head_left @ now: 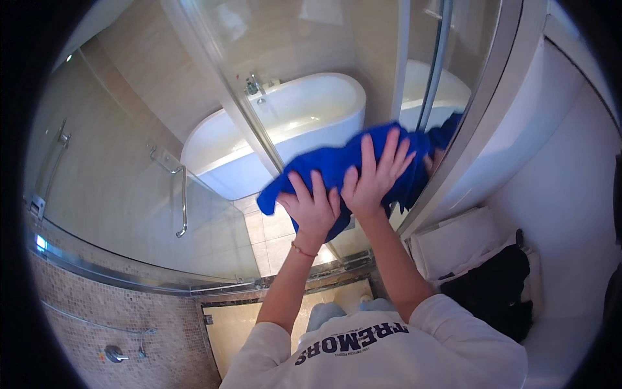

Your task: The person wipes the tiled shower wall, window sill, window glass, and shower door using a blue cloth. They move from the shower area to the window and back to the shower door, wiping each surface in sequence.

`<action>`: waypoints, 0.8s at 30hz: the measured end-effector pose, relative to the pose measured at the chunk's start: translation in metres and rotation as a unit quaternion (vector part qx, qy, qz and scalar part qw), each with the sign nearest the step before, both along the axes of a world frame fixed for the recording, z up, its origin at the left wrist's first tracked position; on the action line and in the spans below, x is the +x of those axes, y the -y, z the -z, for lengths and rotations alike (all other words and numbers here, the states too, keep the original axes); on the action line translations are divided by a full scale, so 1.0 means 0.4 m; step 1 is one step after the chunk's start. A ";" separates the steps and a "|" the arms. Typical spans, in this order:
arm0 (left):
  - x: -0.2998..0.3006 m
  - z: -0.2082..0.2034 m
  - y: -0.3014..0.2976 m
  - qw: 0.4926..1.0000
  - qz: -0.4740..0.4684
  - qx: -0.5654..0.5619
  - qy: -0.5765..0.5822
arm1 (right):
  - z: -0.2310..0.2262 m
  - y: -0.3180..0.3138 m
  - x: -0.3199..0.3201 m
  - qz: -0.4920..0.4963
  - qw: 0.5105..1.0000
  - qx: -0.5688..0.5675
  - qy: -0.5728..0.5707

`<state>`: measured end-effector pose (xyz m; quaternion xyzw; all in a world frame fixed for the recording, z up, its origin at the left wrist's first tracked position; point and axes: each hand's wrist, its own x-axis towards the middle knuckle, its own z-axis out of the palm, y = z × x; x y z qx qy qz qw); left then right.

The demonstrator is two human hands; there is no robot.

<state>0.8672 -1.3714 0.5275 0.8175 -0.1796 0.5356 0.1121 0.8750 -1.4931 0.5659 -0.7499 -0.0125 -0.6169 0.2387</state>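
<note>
A bunched blue cloth (334, 162) is spread against a clear glass panel in front of me. My left hand (312, 209) presses on its near left part, fingers apart and slightly bent; a thin red bracelet is on that wrist. Higher and to the right, my right hand (376, 175) rests on the cloth with its fingers stretched and spread. The cloth's left corner hangs past my left hand. More blue shows by the metal frame at the right, where the glass mirrors cloth and hand. The palms hide the cloth's middle.
Beyond the glass stands a white bathtub (324, 97) with a metal tap (254, 85). A glass door with a metal handle (184, 201) is at left. A shower valve (115, 354) sits on mosaic tile. Dark fabric (495, 292) lies over pale items at right.
</note>
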 end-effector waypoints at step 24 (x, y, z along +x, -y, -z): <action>0.009 0.164 -0.112 0.952 0.199 0.234 -0.016 | 0.237 -0.064 -0.030 0.045 0.993 0.109 -0.014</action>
